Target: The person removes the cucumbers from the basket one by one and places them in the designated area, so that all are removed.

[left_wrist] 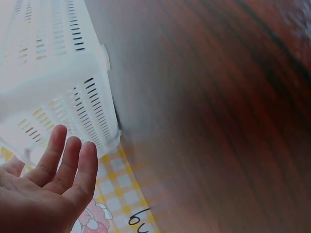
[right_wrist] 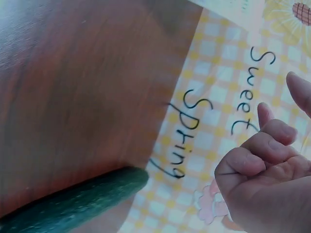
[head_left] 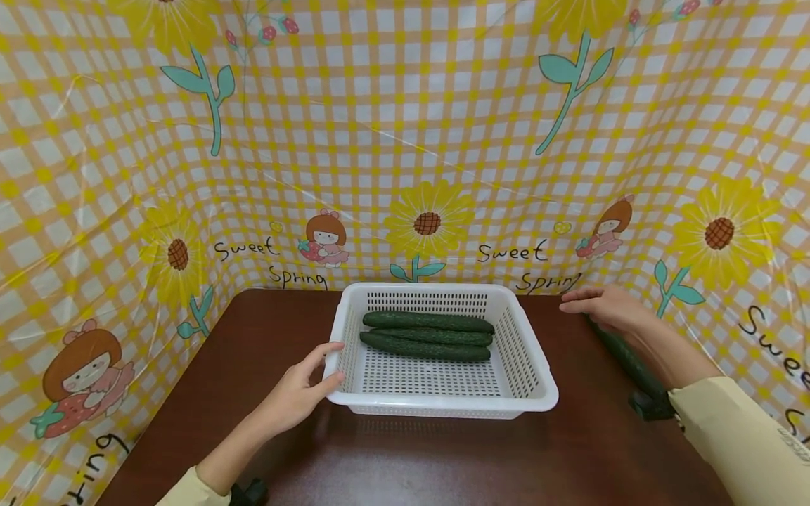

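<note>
Two hands reach in from the lower corners: the left hand (head_left: 287, 400) rests a spread thumb and forefinger on the left rim of the central white basket (head_left: 443, 403), three cucumbers (head_left: 425, 337) inside; the right hand (head_left: 610, 310), mid-right, loosely curls its fingers near a lone cucumber (head_left: 623, 357), apart from it. Brown tabletop (head_left: 563, 450) separates basket and lone cucumber, its far edge meeting checked cloth (head_left: 405, 133).

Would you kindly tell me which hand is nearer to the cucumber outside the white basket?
Right. The right hand is above the far end of that cucumber, apart from it; the left hand has its grip on the left rim of the white basket, farther away.
</note>
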The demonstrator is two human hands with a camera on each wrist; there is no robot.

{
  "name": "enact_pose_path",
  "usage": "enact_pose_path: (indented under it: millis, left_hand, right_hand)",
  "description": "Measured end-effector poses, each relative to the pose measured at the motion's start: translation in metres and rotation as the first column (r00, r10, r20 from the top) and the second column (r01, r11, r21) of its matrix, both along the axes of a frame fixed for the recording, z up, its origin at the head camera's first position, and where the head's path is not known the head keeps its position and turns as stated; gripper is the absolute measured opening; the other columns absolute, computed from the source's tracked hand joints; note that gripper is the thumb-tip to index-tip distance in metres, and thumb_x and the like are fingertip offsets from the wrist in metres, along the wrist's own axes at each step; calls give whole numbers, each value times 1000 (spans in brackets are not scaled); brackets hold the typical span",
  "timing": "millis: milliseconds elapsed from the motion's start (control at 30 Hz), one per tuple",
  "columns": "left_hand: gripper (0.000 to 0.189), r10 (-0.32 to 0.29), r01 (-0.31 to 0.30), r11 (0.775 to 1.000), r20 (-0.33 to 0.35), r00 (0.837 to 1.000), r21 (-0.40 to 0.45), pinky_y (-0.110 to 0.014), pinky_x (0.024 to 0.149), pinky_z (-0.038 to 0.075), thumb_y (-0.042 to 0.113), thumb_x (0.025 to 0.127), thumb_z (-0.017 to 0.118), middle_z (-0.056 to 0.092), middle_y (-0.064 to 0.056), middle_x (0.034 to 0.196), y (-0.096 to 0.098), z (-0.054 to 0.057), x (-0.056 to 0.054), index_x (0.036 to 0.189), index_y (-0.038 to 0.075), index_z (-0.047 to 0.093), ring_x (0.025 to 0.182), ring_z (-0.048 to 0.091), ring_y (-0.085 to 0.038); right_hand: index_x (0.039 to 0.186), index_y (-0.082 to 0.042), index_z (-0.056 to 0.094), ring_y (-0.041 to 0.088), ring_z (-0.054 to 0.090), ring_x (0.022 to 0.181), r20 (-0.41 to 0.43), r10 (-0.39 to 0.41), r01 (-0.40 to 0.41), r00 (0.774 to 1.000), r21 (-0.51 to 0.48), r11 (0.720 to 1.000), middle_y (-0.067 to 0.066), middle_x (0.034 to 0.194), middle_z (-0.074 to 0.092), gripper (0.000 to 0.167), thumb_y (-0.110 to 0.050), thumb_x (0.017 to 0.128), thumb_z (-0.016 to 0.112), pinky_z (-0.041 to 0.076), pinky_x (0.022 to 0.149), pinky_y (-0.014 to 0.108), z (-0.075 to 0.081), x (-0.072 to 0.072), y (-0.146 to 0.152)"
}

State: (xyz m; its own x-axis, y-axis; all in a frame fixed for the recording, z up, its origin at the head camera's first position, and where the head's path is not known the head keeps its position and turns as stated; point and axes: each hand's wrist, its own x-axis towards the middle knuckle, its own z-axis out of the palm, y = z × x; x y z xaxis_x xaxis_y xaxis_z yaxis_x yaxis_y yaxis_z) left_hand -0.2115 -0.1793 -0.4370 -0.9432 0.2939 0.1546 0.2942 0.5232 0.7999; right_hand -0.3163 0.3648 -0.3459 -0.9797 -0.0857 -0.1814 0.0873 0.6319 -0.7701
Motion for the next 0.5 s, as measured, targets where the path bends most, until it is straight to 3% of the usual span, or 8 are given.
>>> enact_pose_path:
  millis: [233,500]
  left_hand:
    - [53,-3,3,1000,-1,1000,2,-38,84,45,41,99,63,60,-7,129,-1,0,-1,148,30,45,109,55,-22]
    - [54,1,-1,1000,-2,1000,-2,-37,82,44,41,99,64,62,-7,125,-1,-1,-1,148,28,45,106,55,-21]
  right_hand:
    - [138,3,53,6,24,48,23,67,-66,998,-14,998,-14,56,29,67,-41,91,74,33,51,27,12,-7,-18]
    - [136,1,56,8,24,48,24,124,-124,992,-6,992,-14,54,28,65,-41,90,75,34,52,28,20,-17,-46]
